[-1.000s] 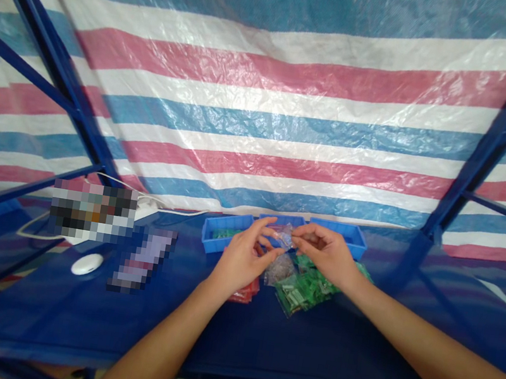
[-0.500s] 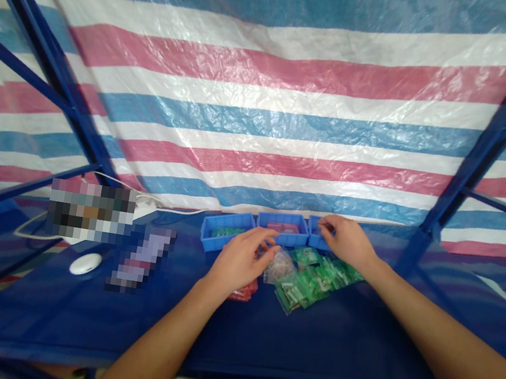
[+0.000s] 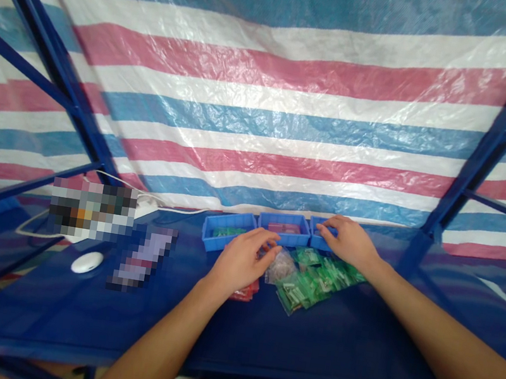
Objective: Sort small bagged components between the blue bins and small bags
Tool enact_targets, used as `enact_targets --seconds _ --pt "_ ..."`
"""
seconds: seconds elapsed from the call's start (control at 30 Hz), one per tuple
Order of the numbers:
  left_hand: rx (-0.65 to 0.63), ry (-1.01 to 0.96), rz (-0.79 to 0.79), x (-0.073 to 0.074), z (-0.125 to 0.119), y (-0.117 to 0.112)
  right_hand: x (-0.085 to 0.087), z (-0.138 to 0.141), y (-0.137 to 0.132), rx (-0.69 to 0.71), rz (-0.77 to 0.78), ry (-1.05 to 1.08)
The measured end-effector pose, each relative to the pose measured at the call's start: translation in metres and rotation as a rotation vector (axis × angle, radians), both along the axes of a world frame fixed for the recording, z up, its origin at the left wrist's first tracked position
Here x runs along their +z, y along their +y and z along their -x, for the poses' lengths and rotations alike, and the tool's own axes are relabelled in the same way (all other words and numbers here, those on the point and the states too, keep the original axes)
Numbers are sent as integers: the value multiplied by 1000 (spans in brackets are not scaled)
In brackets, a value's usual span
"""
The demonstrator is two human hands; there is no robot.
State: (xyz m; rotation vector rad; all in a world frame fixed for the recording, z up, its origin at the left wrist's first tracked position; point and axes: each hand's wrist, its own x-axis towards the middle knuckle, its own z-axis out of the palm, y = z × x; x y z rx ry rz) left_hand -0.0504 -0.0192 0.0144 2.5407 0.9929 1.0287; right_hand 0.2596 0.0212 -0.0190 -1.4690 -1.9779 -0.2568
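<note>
My left hand point(image 3: 241, 263) hovers with loosely curved, parted fingers and holds nothing. It is above some red bags point(image 3: 247, 290), right beside a small clear bag point(image 3: 280, 264). My right hand point(image 3: 347, 240) lies with fingers stretched flat over the right blue tray point(image 3: 315, 225); what is under the fingertips is hidden. A middle blue tray point(image 3: 282, 239) holds reddish bags, and a left blue tray point(image 3: 212, 241) holds green ones. A heap of green bags point(image 3: 315, 281) sits on the blue table point(image 3: 305, 345) between my hands.
A white oval device point(image 3: 86, 262) and two blurred-out items lie at the left, with a white cable point(image 3: 177, 209) behind them. Blue frame posts point(image 3: 473, 160) rise at both sides. A striped tarp point(image 3: 266, 108) closes off the back.
One second ago both hands pinched a small clear bag together. My right hand then moved right and back to the right tray; my left hand dropped toward the bags and now holds nothing.
</note>
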Motion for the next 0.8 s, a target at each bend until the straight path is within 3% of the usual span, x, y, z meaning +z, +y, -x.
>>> enact_targets --seconds 0.17,0.4,0.57,0.8 --pt "-7 40 -5 1 1 -1 8 11 -11 70 -76 2" --pt "-176 266 -76 4 -4 -9 14 36 -25 311 -85 43" --pt "-196 361 -83 -1 -6 -8 11 46 -29 410 -58 29" --pt "-159 426 -246 9 -19 -27 7 51 -28 472 -63 82"
